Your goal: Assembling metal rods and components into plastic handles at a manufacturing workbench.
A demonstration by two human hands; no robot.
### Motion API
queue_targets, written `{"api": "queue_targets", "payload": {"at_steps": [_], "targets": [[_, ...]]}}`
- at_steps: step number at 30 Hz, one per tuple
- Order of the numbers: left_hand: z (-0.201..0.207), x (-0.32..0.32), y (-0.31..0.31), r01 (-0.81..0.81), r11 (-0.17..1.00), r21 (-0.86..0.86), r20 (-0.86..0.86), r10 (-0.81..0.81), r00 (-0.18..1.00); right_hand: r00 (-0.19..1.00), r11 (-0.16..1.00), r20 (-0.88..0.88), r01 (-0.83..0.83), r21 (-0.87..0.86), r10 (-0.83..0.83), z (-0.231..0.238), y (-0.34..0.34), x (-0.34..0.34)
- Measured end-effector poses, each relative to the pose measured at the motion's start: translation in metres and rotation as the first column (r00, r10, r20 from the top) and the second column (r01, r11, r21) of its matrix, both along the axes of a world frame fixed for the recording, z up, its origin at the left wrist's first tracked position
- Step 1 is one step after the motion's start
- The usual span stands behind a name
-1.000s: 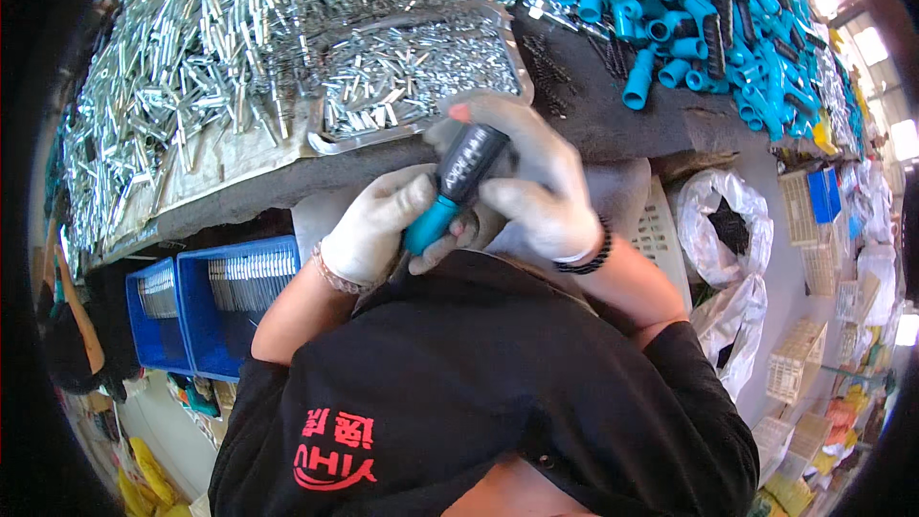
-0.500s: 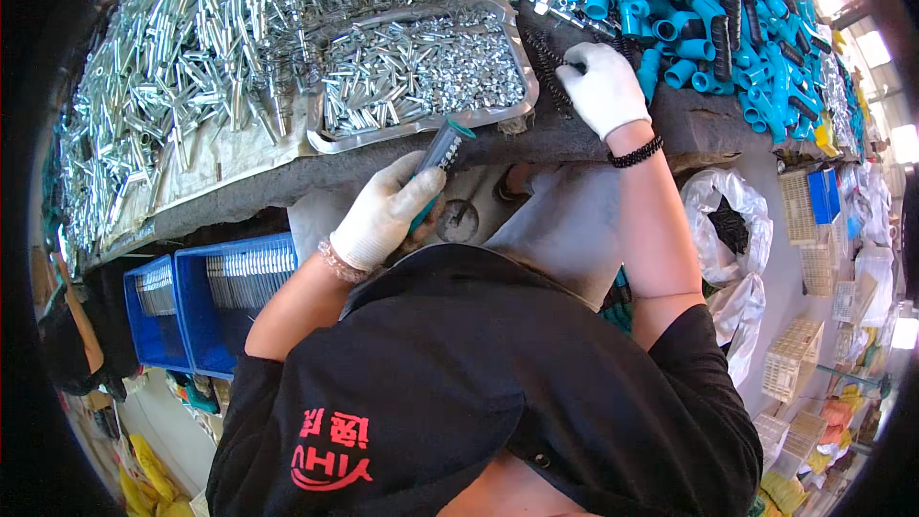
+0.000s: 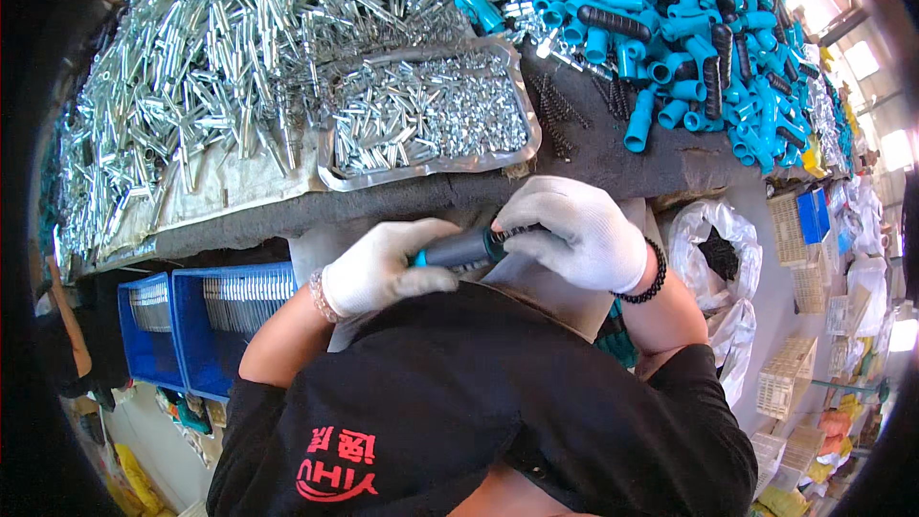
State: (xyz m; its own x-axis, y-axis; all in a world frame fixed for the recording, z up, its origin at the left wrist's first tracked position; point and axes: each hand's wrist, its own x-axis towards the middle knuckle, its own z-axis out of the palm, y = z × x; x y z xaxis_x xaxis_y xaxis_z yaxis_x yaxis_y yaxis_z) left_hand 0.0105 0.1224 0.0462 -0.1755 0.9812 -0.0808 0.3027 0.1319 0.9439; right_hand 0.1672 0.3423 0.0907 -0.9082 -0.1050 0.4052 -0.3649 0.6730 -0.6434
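My left hand (image 3: 383,270), in a white knit glove, is wrapped round a dark grey and teal tubular handle (image 3: 454,250) close to my body. It lies nearly level, with its open end to the right. In my gloved right hand (image 3: 586,232), thumb and fingers pinch a dark coil spring (image 3: 516,231) at that open end. Whether the spring's tip is inside the tube, I cannot tell. Beyond my hands, on the bench, are more dark coil springs (image 3: 557,103) and a metal tray (image 3: 431,169) of small silvery pins and nuts.
Silvery metal tubes (image 3: 220,48) are heaped at the far left of the bench. Teal and black handles (image 3: 689,29) pile up at the far right. Blue bins (image 3: 179,325) with metal rods stand lower left; a silvery sack (image 3: 686,230) stands at right below the dark bench edge (image 3: 412,199).
My right hand has come back from the springs on the bench to the handle, bringing a coil spring. My left hand has turned the handle from upright-slanting to nearly level.
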Motion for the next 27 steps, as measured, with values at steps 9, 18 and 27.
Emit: {"api": "queue_targets", "payload": {"at_steps": [9,18,27], "targets": [[-0.011,0.0,-0.026,-0.544,0.829,0.132,0.003,0.548,0.836,0.953,0.945,-0.121,0.294,0.142,-0.278,0.015,0.08,-0.155],[0.003,-0.013,-0.065,-0.69,0.724,-0.009,0.255,0.669,0.698,0.654,0.58,0.162,0.495,0.648,-0.739,-0.001,0.161,-0.315],[0.004,-0.015,-0.09,-0.65,0.756,0.078,-0.022,0.653,0.757,0.969,0.532,0.033,-0.105,-0.84,0.243,0.073,-0.022,-0.148]]}}
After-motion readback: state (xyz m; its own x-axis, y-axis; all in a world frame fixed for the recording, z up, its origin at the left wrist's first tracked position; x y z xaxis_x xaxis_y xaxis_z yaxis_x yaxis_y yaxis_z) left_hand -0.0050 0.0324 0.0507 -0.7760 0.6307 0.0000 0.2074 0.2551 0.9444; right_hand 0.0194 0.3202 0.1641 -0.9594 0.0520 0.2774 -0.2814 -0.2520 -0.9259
